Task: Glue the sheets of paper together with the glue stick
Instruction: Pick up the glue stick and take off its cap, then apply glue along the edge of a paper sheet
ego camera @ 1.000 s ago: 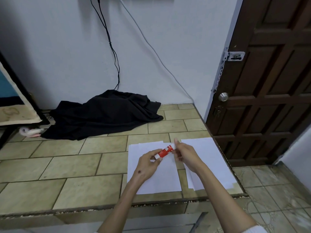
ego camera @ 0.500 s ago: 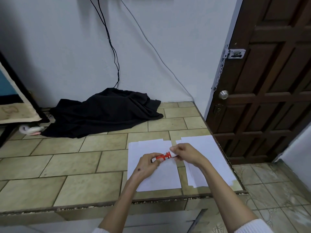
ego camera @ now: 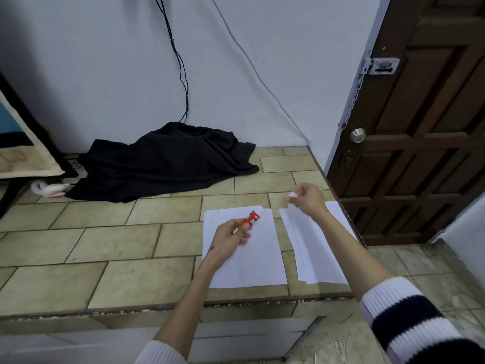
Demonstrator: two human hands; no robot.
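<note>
Fingers of left hand (ego camera: 231,236) grip glue stick (ego camera: 248,222); right hand (ego camera: 307,198) at 2 o'clock pinches white cap (ego camera: 292,194). Risk: ungripped left sheets (ego camera: 246,258) may shift under glue strokes.

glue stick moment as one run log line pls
left hand: holds glue stick, uncapped | right hand: pinches white cap, apart from stick | paper stacks: two on tiled ledge, no glue applied yet

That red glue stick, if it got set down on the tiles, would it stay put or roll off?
The glue stick looks like a round tube, so laid on its side it would probably roll. The left hand holds it with just the fingers, so it seems light. Its wrapper looks smooth, perhaps a little slippery. The right hand pinches a small white piece, likely its cap.
</note>
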